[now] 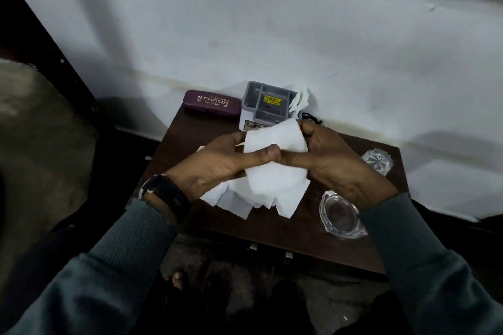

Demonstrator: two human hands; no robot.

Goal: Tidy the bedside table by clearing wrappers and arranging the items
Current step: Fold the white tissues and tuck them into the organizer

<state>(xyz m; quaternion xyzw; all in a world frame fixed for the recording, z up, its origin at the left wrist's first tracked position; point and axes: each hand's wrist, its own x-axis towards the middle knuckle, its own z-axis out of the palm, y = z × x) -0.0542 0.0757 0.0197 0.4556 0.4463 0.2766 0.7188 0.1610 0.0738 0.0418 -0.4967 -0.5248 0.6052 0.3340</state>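
Item count, head view:

- Hands: two. The left hand [217,163] has its thumb laid across the front of the white paper sheets [275,179] with its fingers behind them, so its grip is closed on the sheets. The right hand [334,160] pinches the upper right corner of the same sheets, with its thumb on the front, so its grip is also closed on them. The two thumbs meet tip to tip at the middle of the bundle.
- White paper sheets: several overlapping layers, held above the middle of the table [272,231]. Stepped lower edges show. The exact number cannot be told.
- Spectacle case [212,103]: one, maroon, at the rear left corner of the table.
- Organizer [265,106]: one, grey top with open compartments and a white body, just beside the case at the rear.
- Crumpled paper [302,98]: one wad, at the organizer's right side.
- Black cord [311,117]: one, behind the right hand.
- Glass ashtray [340,215]: one, clear, front right of the table.
- Cut-glass piece [378,162]: one, at the right edge.
- Watch [168,196]: one, black, on the left wrist.

Writing:

- The spectacle case reads "PRINCE OPTICALS" in gold. The smaller lines above and below are too small to read.
- The yellow sticker [273,100] on the organizer carries dark print that is not legible.
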